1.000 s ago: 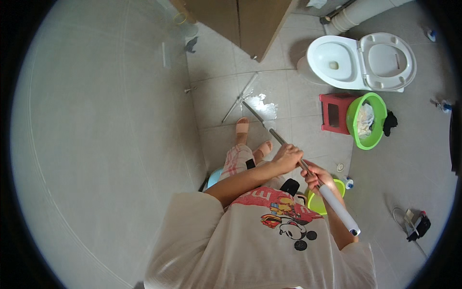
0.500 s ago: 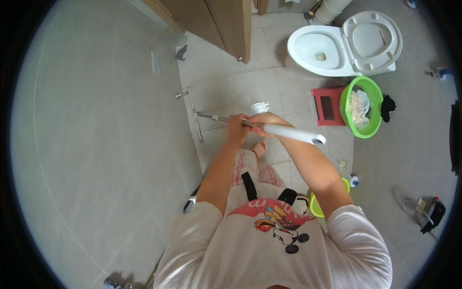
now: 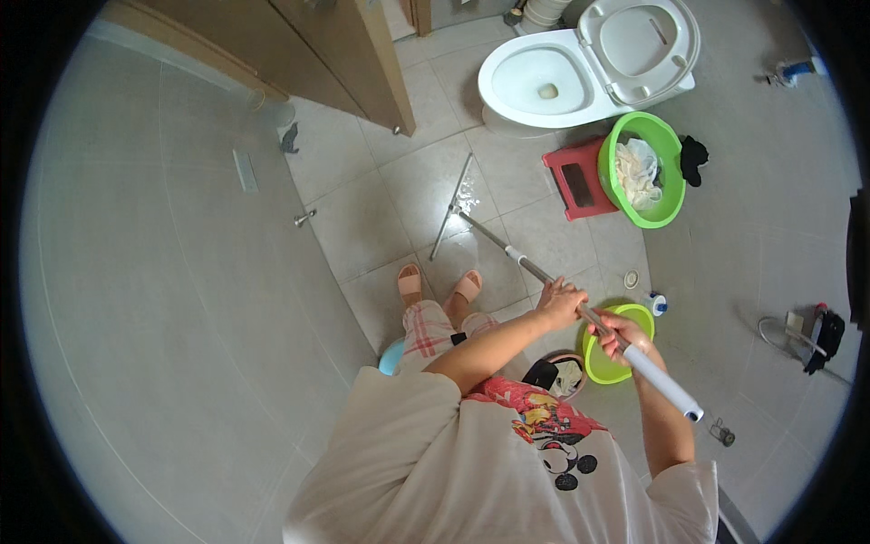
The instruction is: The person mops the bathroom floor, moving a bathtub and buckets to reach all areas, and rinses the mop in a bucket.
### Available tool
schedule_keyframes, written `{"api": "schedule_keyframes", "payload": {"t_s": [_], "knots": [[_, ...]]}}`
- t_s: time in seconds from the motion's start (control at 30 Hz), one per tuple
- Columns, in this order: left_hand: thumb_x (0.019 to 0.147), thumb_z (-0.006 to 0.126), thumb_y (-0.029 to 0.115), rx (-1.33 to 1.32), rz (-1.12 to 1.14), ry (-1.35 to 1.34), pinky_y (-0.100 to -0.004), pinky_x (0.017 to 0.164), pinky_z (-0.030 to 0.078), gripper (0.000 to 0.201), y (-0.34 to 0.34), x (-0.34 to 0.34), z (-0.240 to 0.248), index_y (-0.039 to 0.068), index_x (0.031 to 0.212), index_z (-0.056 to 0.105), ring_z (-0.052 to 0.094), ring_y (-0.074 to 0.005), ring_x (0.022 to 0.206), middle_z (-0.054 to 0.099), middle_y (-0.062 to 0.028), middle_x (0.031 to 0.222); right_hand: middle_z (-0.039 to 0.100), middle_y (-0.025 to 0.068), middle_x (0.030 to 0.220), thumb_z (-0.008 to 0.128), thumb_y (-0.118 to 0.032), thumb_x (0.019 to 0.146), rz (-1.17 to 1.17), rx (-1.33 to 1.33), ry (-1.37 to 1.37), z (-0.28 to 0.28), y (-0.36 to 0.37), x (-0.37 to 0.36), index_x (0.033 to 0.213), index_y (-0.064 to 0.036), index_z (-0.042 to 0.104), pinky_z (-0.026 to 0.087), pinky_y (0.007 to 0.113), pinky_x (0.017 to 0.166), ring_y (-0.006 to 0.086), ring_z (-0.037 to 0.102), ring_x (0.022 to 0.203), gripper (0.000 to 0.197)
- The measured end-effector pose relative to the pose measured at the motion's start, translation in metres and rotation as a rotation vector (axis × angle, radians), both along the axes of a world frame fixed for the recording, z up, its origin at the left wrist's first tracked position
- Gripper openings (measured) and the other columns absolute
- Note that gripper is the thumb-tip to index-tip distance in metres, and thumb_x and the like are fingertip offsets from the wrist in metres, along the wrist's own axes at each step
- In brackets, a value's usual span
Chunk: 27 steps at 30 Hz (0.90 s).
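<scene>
Both my hands grip the pole of a long floor squeegee point(image 3: 497, 238), which slants from the upper left down to the lower right. My left hand point(image 3: 562, 302) is wrapped round the grey part of the pole. Lower on it, just above the white grip, my right hand point(image 3: 620, 334) is closed. The squeegee's thin blade lies on the tiled floor ahead of my feet, beside a shiny wet patch point(image 3: 467, 195).
A white toilet point(image 3: 535, 118) with raised lid stands at the back. Near it are a red stool point(image 3: 574, 186) and a green basin point(image 3: 666, 213) of cloths. A yellow-green basin point(image 3: 598, 367) sits right of me. The wooden door point(image 3: 381, 82) stands ajar at upper left.
The squeegee blade has swung from beside the left wall to the right, onto the wet patch. Both hands moved right and nearer, still gripping the pole, and the view shifted.
</scene>
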<state>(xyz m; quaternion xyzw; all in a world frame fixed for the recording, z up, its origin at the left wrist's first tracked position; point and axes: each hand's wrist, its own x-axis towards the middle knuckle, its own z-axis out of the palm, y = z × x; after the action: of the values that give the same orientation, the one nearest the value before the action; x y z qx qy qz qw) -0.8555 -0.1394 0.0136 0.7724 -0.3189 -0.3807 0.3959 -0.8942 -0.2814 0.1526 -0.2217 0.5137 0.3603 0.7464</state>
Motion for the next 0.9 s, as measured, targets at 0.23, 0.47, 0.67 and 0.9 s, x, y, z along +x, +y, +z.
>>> {"api": "schedule_keyframes", "payload": {"t_s": [0.23, 0.47, 0.67, 0.9], "knots": [[0.066, 0.071, 0.028, -0.259, 0.585, -0.146, -0.0405, 0.098, 0.027, 0.076, 0.13, 0.218, 0.098, 0.0, 0.125, 0.033, 0.03, -0.0325, 0.121, 0.035, -0.0199, 0.128, 0.053, 0.0149, 0.082, 0.046, -0.01, 0.084, -0.231, 0.043, -0.011, 0.0, 0.029, -0.033, 0.121, -0.012, 0.032, 0.037, 0.017, 0.035, 0.0075, 0.043, 0.045, 0.039], [0.07, 0.063, 0.037, 0.465, 0.922, -1.416, -0.0512, 0.099, 0.021, 0.066, 0.269, 0.413, 0.239, -0.002, 0.118, 0.04, 0.026, -0.0368, 0.122, 0.039, -0.0207, 0.124, 0.052, 0.0174, 0.085, 0.046, -0.008, 0.084, -0.311, 0.094, -0.041, -0.001, 0.071, 0.0, 0.114, -0.0076, 0.034, 0.039, 0.016, 0.037, 0.0064, 0.045, 0.048, 0.032], [0.069, 0.064, 0.039, 0.642, 0.85, -1.263, -0.05, 0.097, 0.026, 0.055, 0.293, 0.412, 0.253, 0.004, 0.108, 0.049, 0.035, -0.0282, 0.119, 0.048, -0.0125, 0.116, 0.055, 0.0162, 0.081, 0.049, -0.005, 0.082, -0.255, 0.037, -0.079, 0.01, 0.087, 0.024, 0.11, -0.0068, 0.039, 0.038, 0.014, 0.038, 0.0058, 0.045, 0.047, 0.029], [0.068, 0.062, 0.045, 0.584, 0.848, -1.273, -0.0519, 0.099, 0.021, 0.061, 0.333, 0.339, 0.261, 0.003, 0.11, 0.048, 0.031, -0.0285, 0.122, 0.047, -0.0132, 0.119, 0.054, 0.0126, 0.081, 0.049, -0.005, 0.082, -0.1, -0.004, -0.17, 0.008, 0.085, 0.033, 0.107, -0.0031, 0.039, 0.037, 0.013, 0.037, 0.0038, 0.043, 0.048, 0.027]]}}
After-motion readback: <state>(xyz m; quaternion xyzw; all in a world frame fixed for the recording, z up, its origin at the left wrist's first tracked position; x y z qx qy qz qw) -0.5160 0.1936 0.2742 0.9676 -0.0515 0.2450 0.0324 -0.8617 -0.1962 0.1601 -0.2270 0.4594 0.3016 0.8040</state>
